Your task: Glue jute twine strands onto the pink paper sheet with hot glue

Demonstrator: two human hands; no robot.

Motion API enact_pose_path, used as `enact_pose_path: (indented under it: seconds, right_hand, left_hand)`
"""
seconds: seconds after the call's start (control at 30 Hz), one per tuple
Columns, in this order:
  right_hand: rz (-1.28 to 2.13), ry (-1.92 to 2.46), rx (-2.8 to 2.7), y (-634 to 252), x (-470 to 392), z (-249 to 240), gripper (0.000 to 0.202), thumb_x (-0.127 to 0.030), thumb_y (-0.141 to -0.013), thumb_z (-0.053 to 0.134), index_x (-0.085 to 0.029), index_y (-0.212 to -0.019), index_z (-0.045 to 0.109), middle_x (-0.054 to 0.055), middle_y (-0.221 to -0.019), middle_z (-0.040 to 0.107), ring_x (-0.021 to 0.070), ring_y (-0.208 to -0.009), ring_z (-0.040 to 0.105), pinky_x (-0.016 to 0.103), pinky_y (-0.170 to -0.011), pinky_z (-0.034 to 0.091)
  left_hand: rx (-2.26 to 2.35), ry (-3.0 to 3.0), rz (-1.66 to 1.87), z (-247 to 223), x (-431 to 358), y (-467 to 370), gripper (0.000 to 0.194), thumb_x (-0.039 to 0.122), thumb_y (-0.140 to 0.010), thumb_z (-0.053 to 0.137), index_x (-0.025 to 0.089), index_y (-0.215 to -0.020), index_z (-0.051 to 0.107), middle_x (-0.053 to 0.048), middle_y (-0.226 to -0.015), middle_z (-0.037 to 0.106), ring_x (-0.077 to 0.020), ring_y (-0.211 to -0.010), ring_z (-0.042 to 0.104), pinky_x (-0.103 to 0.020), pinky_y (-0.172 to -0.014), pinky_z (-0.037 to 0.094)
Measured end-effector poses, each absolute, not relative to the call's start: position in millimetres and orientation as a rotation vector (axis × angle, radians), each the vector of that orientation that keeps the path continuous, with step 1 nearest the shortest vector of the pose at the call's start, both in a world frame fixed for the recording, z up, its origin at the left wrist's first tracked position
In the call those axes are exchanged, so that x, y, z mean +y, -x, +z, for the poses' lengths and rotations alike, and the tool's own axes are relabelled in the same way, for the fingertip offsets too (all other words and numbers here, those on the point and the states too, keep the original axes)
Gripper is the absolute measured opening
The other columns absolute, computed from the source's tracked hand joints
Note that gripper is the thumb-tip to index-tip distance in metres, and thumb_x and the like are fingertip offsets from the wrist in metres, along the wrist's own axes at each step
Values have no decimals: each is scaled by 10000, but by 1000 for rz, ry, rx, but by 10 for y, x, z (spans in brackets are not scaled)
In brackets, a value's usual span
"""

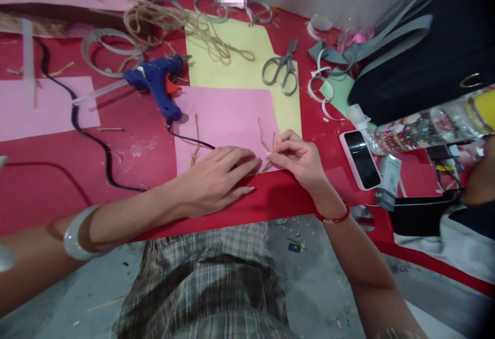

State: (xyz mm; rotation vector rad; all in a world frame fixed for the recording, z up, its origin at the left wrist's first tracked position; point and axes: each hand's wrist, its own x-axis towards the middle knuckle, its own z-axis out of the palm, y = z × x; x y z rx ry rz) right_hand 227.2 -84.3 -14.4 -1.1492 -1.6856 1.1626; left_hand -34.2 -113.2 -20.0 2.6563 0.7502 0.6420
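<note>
A pink sheet of paper (228,112) lies at the front of the red table, with short pieces of twine on it. My left hand (218,179) rests palm down over the sheet's lower part, fingers stretched out, beside a left-hand piece of twine (197,130). Thumb and fingertips of my right hand (301,158) are pinched on a short piece of twine (266,165) at the sheet's lower right corner. Another twine piece (260,132) runs up from there. Behind my left hand sits a blue glue gun (154,81), its black cord passing under that hand.
Grey scissors (284,68) lie on a yellow sheet (228,78), near a tangle of twine (209,39). Tape rings (110,52) are at the back left. On the right are a phone (361,158), a bottle (421,127) and a dark bag (417,65). Part of another person shows at far right.
</note>
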Motion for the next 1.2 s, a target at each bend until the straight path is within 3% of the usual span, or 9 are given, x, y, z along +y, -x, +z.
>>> enact_pose_path:
  seconds: [0.33, 0.63, 1.07, 1.2]
  right_hand:
    - [1034, 1147, -1819, -2303, -814, -158, 97, -277, -861, 859, -236, -824, 780, 23, -898, 612, 161, -766, 562, 323, -649, 445]
    - [1047, 1166, -1845, -2337, -775, -154, 176, -380, -868, 865, -235, -822, 776, 31, -908, 609, 170, -790, 565, 323, -644, 456]
    - [1008, 1181, -1860, -2313, -774, -189, 200, -411, -871, 869, -234, -830, 783, 21, -909, 606, 137, -692, 482, 325, -641, 460]
    - [993, 1203, -1870, -2314, -776, -192, 195, -409, -866, 867, -237, -827, 786, 25, -913, 613, 146, -700, 488, 327, -636, 459]
  left_hand:
    - [722, -2705, 631, -172, -1151, 340, 451, 453, -1140, 448, 111, -1388, 606, -212, -1381, 636, -344, -1224, 607, -512, -1065, 529]
    - [729, -2697, 577, -161, -1147, 335, 439, 444, -1120, 504, 160, -1438, 607, -204, -1395, 631, -345, -1253, 592, -517, -1072, 509]
    - [717, -2692, 593, -172, -1139, 328, 427, 444, -1142, 452, 136, -1392, 609, -205, -1402, 653, -335, -1266, 608, -500, -1062, 509]
    - [717, -2712, 575, -160, -1137, 323, 501, 472, -1139, 458, 126, -1488, 552, -217, -1414, 650, -348, -1283, 607, -514, -1069, 502]
